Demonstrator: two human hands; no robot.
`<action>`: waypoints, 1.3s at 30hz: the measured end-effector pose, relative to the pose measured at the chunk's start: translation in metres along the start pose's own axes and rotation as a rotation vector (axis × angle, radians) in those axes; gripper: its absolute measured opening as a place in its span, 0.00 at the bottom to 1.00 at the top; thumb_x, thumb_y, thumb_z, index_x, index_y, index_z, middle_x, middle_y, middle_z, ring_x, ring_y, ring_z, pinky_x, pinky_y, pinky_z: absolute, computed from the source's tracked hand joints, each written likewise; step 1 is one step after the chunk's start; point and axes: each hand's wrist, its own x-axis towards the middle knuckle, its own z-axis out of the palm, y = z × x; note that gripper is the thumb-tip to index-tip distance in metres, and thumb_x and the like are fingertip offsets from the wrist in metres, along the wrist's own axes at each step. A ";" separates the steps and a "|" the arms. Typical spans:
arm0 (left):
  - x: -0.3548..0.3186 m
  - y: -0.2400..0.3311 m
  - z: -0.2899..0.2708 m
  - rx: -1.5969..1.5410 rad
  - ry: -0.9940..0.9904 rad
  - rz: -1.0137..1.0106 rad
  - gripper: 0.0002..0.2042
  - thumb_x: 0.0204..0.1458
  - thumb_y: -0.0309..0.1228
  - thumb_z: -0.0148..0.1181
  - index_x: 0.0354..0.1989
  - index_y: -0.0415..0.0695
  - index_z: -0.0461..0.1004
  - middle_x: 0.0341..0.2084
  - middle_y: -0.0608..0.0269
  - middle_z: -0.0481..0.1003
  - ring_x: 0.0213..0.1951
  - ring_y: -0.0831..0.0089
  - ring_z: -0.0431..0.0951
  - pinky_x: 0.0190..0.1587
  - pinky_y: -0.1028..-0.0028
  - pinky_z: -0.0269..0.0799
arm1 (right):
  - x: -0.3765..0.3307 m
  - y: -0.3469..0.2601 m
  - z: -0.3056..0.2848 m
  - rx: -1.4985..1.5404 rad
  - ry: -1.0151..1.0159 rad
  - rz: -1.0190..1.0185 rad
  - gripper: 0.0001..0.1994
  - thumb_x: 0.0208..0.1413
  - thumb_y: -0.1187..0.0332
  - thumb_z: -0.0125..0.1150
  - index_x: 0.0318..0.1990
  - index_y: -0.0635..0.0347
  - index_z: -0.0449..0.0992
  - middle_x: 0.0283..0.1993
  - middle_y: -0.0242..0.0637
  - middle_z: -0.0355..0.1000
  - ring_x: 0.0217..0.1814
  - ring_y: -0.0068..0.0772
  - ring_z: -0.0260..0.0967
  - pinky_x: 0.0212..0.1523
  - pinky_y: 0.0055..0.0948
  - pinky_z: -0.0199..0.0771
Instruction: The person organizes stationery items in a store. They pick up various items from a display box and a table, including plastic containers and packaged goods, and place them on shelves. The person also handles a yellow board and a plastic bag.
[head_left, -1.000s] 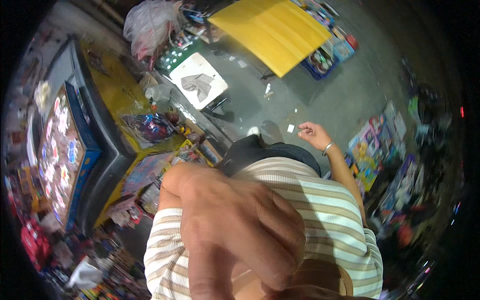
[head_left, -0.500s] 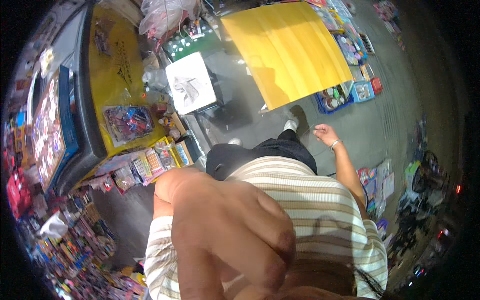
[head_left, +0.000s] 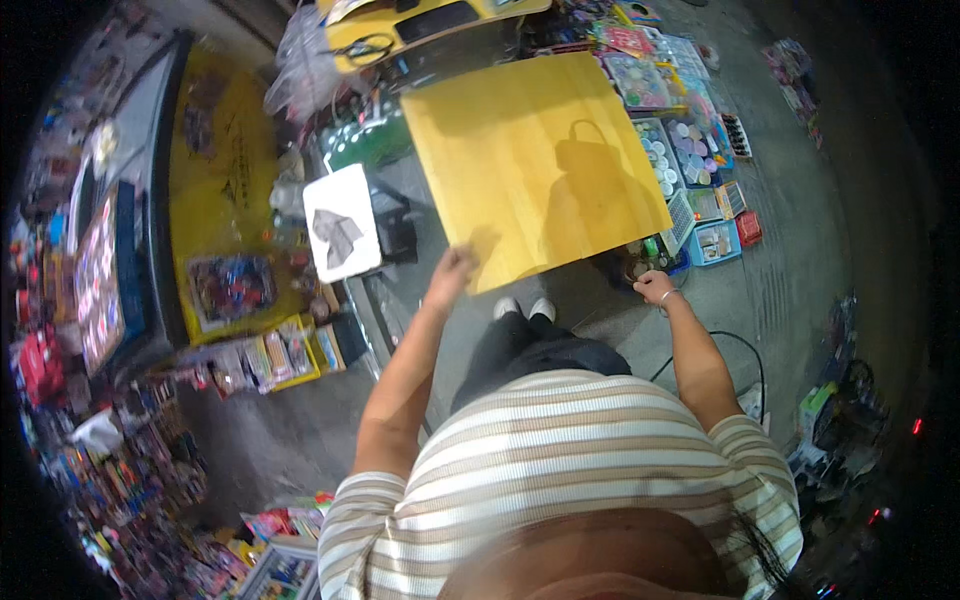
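A broad yellow panel point(head_left: 540, 150), which looks like a tabletop or board, lies in front of me with a shadow across it. My left hand point(head_left: 455, 270) is beside its near left corner; blur hides how the fingers are set, and I cannot tell if they touch it. Off the near right corner, my right hand point(head_left: 655, 287) has its fingers pinched together, with a bracelet at the wrist. Whatever it may hold is too small to make out. Close to that hand is a dark blue tray of small goods point(head_left: 680, 261), partly hidden by the panel.
Left of the panel stands a white-topped stool point(head_left: 341, 222) with a grey cloth on it. A second yellow surface point(head_left: 490, 10) at the far side bears a dark flat object. Trays of small goods point(head_left: 690, 140) line the right side. A yellow counter point(head_left: 225, 150) stands left.
My left hand has gone from close below the camera out to the panel's near left corner. The view has shifted, showing more of the far side. My right hand stays pinched near the panel.
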 end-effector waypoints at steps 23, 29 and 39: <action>0.180 -0.160 0.006 0.492 0.830 -0.086 0.36 0.53 0.59 0.43 0.27 0.28 0.70 0.27 0.33 0.71 0.34 0.43 0.72 0.38 0.59 0.66 | 0.264 0.040 -0.093 0.146 0.360 0.146 0.37 0.54 0.37 0.38 0.32 0.71 0.76 0.32 0.58 0.72 0.39 0.57 0.69 0.43 0.46 0.64; 0.123 -0.209 -0.008 0.392 0.847 -0.123 0.32 0.56 0.54 0.41 0.34 0.28 0.72 0.32 0.32 0.72 0.38 0.42 0.72 0.42 0.59 0.65 | 0.212 0.078 -0.035 0.146 0.510 0.015 0.39 0.56 0.37 0.33 0.30 0.72 0.75 0.33 0.62 0.70 0.39 0.64 0.65 0.41 0.45 0.64; 0.077 -0.250 -0.021 -0.075 0.936 -0.120 0.33 0.56 0.56 0.42 0.40 0.28 0.72 0.32 0.58 0.75 0.36 0.74 0.69 0.42 0.74 0.65 | 0.221 0.060 -0.023 0.479 0.179 0.039 0.35 0.56 0.40 0.38 0.37 0.71 0.73 0.33 0.56 0.72 0.36 0.57 0.68 0.40 0.42 0.65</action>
